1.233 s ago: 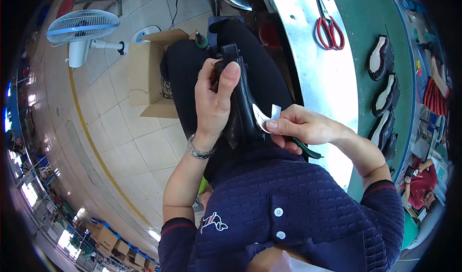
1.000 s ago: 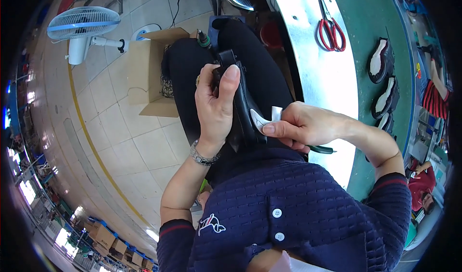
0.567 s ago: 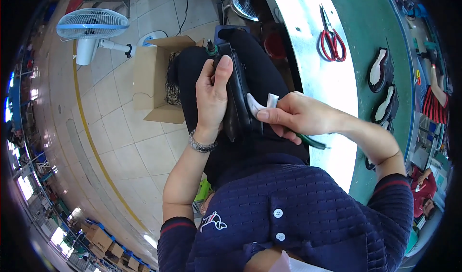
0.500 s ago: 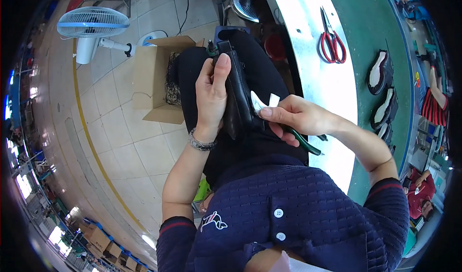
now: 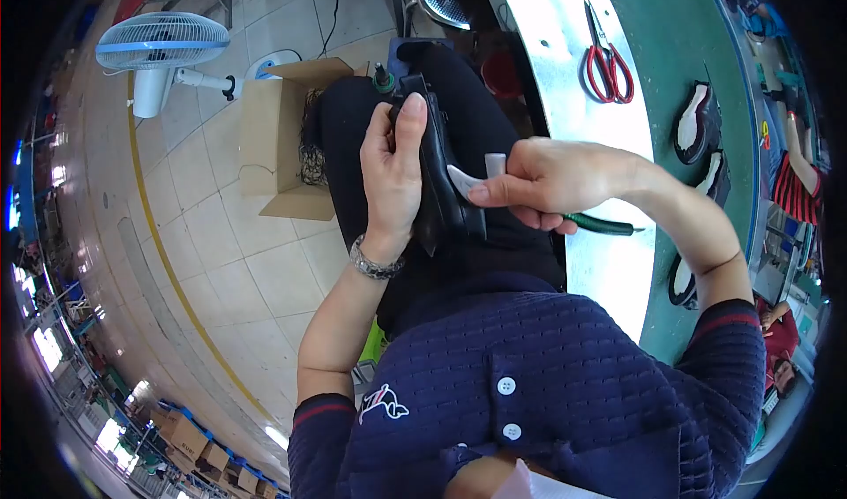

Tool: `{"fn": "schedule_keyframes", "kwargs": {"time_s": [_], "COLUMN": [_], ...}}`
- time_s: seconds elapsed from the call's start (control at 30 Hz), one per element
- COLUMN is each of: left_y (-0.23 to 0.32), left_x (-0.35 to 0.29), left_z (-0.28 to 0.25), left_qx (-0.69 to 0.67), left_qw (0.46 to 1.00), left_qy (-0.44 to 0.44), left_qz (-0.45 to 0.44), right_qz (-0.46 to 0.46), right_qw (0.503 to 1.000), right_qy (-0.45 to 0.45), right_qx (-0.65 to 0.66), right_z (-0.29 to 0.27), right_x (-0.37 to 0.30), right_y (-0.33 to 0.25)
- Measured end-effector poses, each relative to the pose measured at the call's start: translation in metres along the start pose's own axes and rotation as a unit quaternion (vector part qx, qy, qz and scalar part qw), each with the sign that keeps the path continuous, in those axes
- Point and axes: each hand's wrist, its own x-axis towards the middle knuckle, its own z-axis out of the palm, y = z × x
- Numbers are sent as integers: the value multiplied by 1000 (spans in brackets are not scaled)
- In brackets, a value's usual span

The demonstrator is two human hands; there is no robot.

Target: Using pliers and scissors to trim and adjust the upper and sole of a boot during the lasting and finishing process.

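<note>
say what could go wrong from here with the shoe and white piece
The curved white piece, pinched by the right hand at the black shoe's side, could slip or tear. The green-handled tool juts from that hand and might scratch something. The shoe, above the lap, might slide if the left hand loosens.

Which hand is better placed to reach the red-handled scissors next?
Probably the right hand: it is nearer the red-handled scissors, though holding a white piece and green tool. The left hand, farther away, grips the black shoe.
</note>
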Motion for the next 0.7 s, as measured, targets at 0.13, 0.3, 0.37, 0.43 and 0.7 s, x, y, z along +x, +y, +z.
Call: {"fn": "schedule_keyframes", "kwargs": {"time_s": [0.13, 0.3, 0.37, 0.43, 0.7], "left_y": [5, 0, -6, -8, -8], "left_x": [2, 12, 13, 12, 8], "left_z": [2, -9, -13, -15, -20], "left_qx": [17, -14, -31, -19, -29], "left_qw": [1000, 1000, 999, 998, 998], "left_qy": [17, -14, -14, -35, -57], "left_qz": [-1, -17, -26, -45, -27], "right_qz": [27, 6, -22, -49, 124], "right_qw": [989, 981, 984, 967, 802], "right_qy": [65, 171, 176, 242, 555], "right_qx": [-133, -87, -23, 69, -180], "right_z": [-2, 15, 26, 35, 62], "right_x": [-4, -1, 5, 9, 9], "right_y": [-22, -8, 26, 61, 205]}}
